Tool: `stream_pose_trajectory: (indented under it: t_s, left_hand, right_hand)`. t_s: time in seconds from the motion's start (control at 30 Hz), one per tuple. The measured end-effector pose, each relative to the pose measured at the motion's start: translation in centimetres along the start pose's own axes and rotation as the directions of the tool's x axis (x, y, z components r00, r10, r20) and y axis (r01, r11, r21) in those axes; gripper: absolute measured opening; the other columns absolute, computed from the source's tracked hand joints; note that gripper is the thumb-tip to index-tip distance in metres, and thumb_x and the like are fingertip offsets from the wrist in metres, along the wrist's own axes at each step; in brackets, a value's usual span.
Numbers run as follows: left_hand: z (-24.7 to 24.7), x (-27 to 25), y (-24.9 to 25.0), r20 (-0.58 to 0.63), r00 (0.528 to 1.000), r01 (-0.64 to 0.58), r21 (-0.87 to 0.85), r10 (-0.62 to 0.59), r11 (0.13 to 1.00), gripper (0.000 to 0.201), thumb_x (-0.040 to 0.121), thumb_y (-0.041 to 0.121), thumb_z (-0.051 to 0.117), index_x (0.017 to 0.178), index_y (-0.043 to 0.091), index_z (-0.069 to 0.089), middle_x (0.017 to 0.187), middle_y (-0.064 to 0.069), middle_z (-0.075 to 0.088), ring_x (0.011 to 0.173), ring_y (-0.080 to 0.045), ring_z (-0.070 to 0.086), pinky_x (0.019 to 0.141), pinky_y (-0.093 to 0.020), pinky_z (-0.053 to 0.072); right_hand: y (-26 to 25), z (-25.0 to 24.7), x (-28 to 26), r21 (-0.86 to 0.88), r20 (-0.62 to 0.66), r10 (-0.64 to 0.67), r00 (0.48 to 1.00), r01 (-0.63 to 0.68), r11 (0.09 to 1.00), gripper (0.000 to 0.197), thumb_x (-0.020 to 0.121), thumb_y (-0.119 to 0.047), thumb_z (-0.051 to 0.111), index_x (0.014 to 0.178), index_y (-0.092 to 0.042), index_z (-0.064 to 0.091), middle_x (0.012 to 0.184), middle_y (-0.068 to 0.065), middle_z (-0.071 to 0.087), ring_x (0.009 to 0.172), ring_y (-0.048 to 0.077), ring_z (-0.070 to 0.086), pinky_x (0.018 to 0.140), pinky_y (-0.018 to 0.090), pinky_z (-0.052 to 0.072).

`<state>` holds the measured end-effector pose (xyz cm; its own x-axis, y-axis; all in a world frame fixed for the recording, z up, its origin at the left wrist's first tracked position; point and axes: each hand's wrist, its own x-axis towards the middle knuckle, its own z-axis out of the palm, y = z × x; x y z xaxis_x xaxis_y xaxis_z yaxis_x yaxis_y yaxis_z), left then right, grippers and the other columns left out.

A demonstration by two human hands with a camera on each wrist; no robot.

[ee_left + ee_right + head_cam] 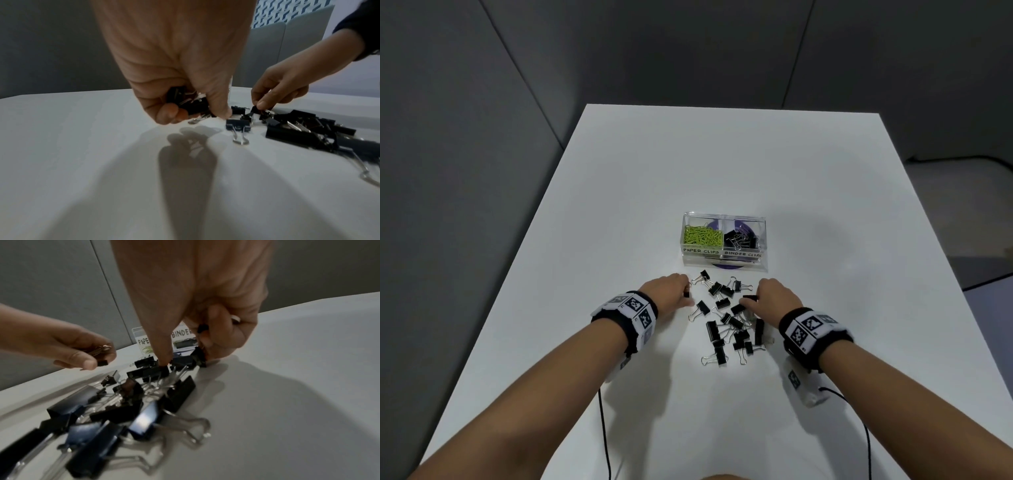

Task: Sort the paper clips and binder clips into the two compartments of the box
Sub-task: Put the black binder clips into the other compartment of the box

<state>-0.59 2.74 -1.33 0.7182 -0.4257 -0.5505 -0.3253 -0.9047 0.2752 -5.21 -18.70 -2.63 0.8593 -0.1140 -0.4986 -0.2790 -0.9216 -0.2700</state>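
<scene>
A clear two-compartment box (724, 260) stands mid-table, labelled for paper clips on the left and binder clips on the right. Green paper clips (702, 235) fill its left half, black binder clips (741, 240) lie in its right half. Several black binder clips (726, 322) are scattered on the table in front of it. My left hand (671, 291) at the pile's left edge grips binder clips (189, 104) in its curled fingers. My right hand (774, 298) at the pile's right edge pinches a binder clip (198, 356) and holds more in its palm.
The white table (619, 205) has grey partition walls behind and to the left. Black cables (604, 431) run from both wrist bands toward the near edge. A purple disc (726, 265) lies under the box.
</scene>
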Motion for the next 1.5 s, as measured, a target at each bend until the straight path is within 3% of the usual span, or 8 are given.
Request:
stream_pose_trajectory:
  t_s: [0.2, 0.47, 0.6, 0.93, 1.07, 1.17, 1.37, 1.5]
  left_hand:
    - [-2.3, 0.5, 1.2, 0.029, 0.996, -0.084, 0.009, 0.083, 0.996, 0.035, 0.096, 0.035, 0.047, 0.116, 0.006, 0.049, 0.106, -0.01, 0.061, 0.09, -0.025, 0.056, 0.077, -0.03, 0.041]
    - [-8.2, 3.1, 4.1, -0.2, 0.95, -0.254, -0.049, 0.24, 0.966, 0.026, 0.094, 0.029, 0.053, 0.113, 0.011, 0.053, 0.098, -0.002, 0.055, 0.08, -0.014, 0.048, 0.072, -0.025, 0.04]
    - [-10.2, 5.6, 5.4, -0.222, 0.946, -0.24, 0.002, 0.234, 0.971, 0.029, 0.093, 0.031, 0.054, 0.115, 0.012, 0.054, 0.112, -0.007, 0.051, 0.088, -0.023, 0.055, 0.079, -0.031, 0.046]
    - [-10.0, 8.5, 7.4, -0.17, 0.942, -0.281, 0.063, 0.288, 0.958, 0.032, 0.092, 0.023, 0.055, 0.12, 0.009, 0.055, 0.118, -0.011, 0.053, 0.104, -0.027, 0.056, 0.078, -0.025, 0.038]
    - [-9.4, 7.9, 7.3, -0.202, 0.907, -0.357, 0.097, 0.37, 0.929, 0.039, 0.086, 0.025, 0.062, 0.124, 0.017, 0.055, 0.125, -0.002, 0.052, 0.109, -0.02, 0.054, 0.079, -0.026, 0.041]
    - [-8.9, 6.3, 6.7, -0.282, 0.856, -0.398, 0.174, 0.433, 0.901, 0.033, 0.087, 0.031, 0.059, 0.119, 0.02, 0.058, 0.121, 0.001, 0.055, 0.11, -0.018, 0.052, 0.08, -0.032, 0.044]
    - [-4.3, 3.4, 3.8, -0.084, 0.897, -0.386, 0.331, 0.434, 0.861, 0.043, 0.092, 0.046, 0.048, 0.123, 0.018, 0.054, 0.123, -0.001, 0.056, 0.112, -0.016, 0.052, 0.082, -0.025, 0.046]
    - [-1.1, 2.8, 2.6, -0.058, 0.963, -0.233, 0.321, 0.265, 0.918, 0.066, 0.085, 0.056, 0.053, 0.139, 0.02, 0.036, 0.145, -0.005, 0.034, 0.131, -0.023, 0.036, 0.092, -0.037, 0.047]
  right_hand:
    - [-1.0, -0.5, 0.4, 0.092, 0.002, 0.048, 0.999, -0.048, 0.995, 0.027, 0.086, -0.028, 0.054, 0.07, -0.01, 0.042, 0.065, -0.001, 0.043, 0.062, 0.02, 0.047, 0.047, 0.024, 0.031]
    - [-1.4, -4.9, 1.4, 0.194, -0.167, -0.062, 0.984, 0.095, 0.976, 0.018, 0.087, -0.024, 0.05, 0.074, -0.012, 0.045, 0.062, -0.004, 0.04, 0.049, 0.01, 0.037, 0.048, 0.02, 0.037]
    - [-2.6, -9.3, 3.2, 0.164, -0.357, -0.079, 0.931, 0.146, 0.976, 0.022, 0.088, -0.029, 0.052, 0.094, -0.007, 0.05, 0.09, 0.003, 0.046, 0.068, 0.02, 0.049, 0.052, 0.025, 0.033]
    - [-3.1, -9.6, 4.8, 0.366, -0.275, -0.094, 0.957, 0.195, 0.91, 0.031, 0.092, -0.009, 0.045, 0.122, -0.006, 0.05, 0.117, 0.014, 0.059, 0.102, 0.028, 0.058, 0.087, 0.037, 0.047]
    - [-2.1, -9.4, 3.2, 0.149, -0.363, -0.131, 0.923, 0.196, 0.969, 0.011, 0.089, -0.014, 0.043, 0.089, -0.012, 0.054, 0.086, 0.003, 0.056, 0.077, 0.026, 0.052, 0.066, 0.031, 0.039]
    - [-0.6, -7.3, 1.8, -0.032, -0.223, -0.285, 0.932, 0.285, 0.958, 0.01, 0.088, -0.014, 0.043, 0.081, -0.016, 0.05, 0.085, 0.005, 0.061, 0.072, 0.023, 0.049, 0.062, 0.028, 0.033]
    - [0.3, -2.7, 0.9, -0.252, 0.079, -0.456, 0.886, 0.46, 0.851, 0.06, 0.087, -0.039, 0.054, 0.139, -0.015, 0.035, 0.145, 0.006, 0.038, 0.127, 0.024, 0.041, 0.1, 0.036, 0.041]
    - [-0.7, -1.1, 0.8, -0.363, 0.075, -0.386, 0.919, 0.386, 0.848, 0.071, 0.085, -0.046, 0.058, 0.141, -0.013, 0.03, 0.146, 0.008, 0.032, 0.128, 0.028, 0.037, 0.098, 0.039, 0.043]
